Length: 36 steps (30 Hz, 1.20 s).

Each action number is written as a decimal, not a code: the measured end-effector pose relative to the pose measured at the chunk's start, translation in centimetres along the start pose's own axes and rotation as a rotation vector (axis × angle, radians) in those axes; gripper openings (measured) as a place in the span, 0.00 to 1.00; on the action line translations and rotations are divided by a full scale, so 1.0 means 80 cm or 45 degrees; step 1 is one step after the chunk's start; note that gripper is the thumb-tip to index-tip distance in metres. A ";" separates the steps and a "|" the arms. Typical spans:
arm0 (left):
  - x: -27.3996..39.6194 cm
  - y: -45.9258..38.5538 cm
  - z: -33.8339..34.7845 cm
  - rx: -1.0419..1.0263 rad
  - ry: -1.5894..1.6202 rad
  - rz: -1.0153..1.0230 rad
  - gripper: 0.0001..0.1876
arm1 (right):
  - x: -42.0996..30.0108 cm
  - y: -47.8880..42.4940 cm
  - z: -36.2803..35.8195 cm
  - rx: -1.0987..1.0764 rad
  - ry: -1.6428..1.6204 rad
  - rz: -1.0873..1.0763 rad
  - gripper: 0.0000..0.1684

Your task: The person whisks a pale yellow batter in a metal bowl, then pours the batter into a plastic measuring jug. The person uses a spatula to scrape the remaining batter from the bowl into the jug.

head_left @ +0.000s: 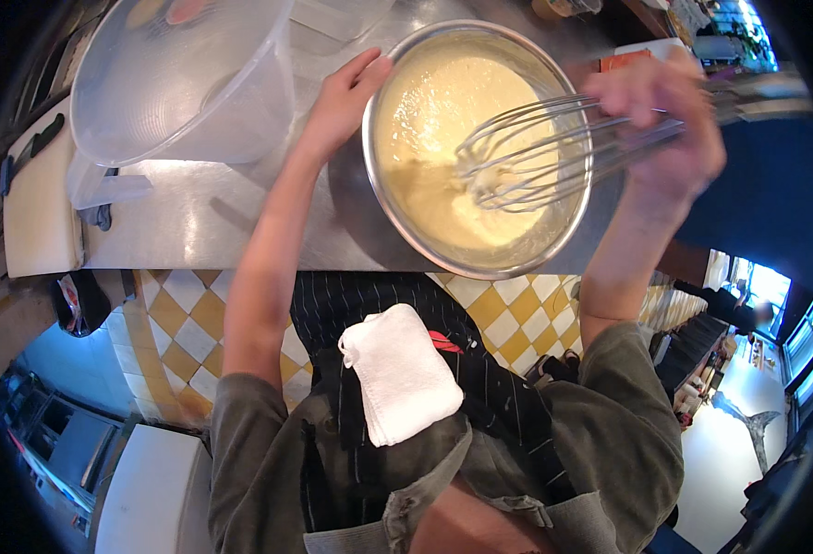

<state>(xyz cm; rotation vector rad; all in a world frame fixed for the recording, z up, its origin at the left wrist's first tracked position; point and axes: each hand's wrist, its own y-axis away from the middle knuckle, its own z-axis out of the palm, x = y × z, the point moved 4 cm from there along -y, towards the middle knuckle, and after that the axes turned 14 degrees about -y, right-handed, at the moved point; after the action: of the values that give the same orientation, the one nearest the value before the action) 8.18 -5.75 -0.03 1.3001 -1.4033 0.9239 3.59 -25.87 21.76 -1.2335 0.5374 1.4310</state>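
A wide stainless steel mixing bowl (373,149) stands near the front edge of the steel worktop. Thick pale yellow batter (441,138) covers its bottom and streaks the inner wall. At the bowl's upper left rim, my left hand (351,93) grips the edge. My right hand (663,121), blurred by motion, is closed around a large wire balloon whisk (531,152) over the bowl's right side. Batter clings inside the whisk's tip, which is low over or in the batter; exact contact is hard to tell. The far end of the whisk's handle is blurred.
A big translucent plastic tub (247,118) stands left of the bowl on the steel worktop (192,235). Farther left, a black-handled knife (46,135) rests on a white cutting board (43,215). A folded white cloth (403,377) hangs at my apron. Another person (732,305) is in the right background.
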 end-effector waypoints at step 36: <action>-0.016 -0.017 -0.008 -0.199 -0.124 0.210 0.16 | 0.222 -0.055 -0.028 0.105 -0.159 0.715 0.14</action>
<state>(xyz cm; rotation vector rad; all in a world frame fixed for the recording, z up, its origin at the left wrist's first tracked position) 9.58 -5.00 -1.23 1.1381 -1.6444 0.8503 11.30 -18.85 6.58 -0.9548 0.8933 1.9155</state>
